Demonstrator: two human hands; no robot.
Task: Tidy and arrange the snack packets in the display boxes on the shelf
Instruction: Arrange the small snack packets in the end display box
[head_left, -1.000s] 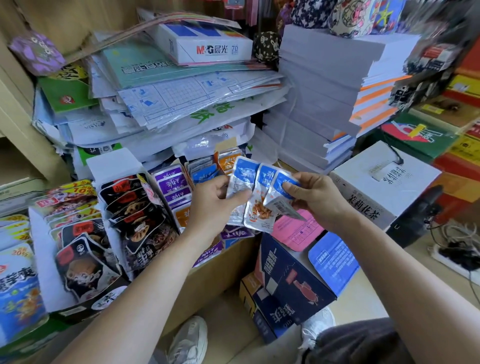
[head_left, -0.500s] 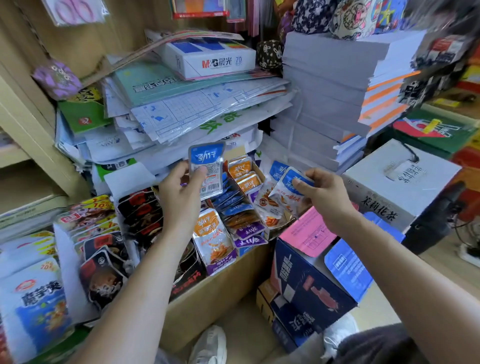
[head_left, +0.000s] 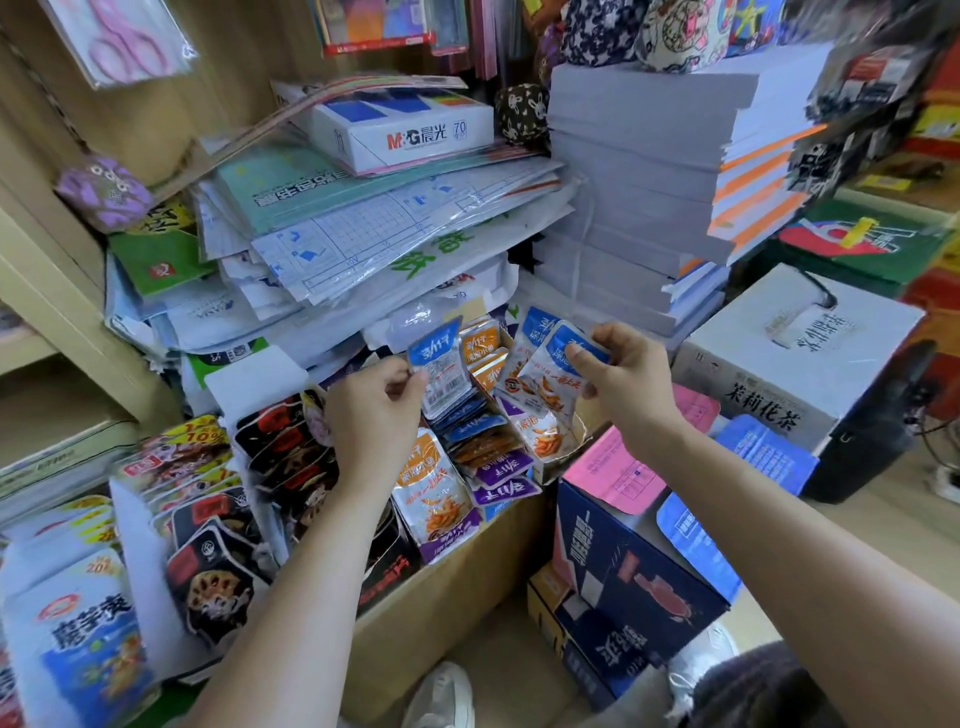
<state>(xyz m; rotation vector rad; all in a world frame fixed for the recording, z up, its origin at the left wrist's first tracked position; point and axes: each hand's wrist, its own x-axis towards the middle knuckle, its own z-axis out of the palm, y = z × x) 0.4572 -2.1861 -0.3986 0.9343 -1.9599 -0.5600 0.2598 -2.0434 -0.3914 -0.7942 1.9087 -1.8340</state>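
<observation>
Task partly done: left hand (head_left: 374, 410) pinches 1 blue-topped packet (head_left: 439, 364) over the display box (head_left: 563, 467), right hand (head_left: 631, 387) at its 3 o'clock pinches a fan of like packets (head_left: 545, 371), and orange and purple packets (head_left: 491, 460) in the box lie skewed.

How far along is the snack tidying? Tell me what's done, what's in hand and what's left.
Done: the black packets at left look lined up in rows. In hand: the left hand pinches one blue-topped packet, and the right hand holds a small fan of packets. Left: the orange, blue and purple packets below the hands lie jumbled and probably need sorting.
</observation>
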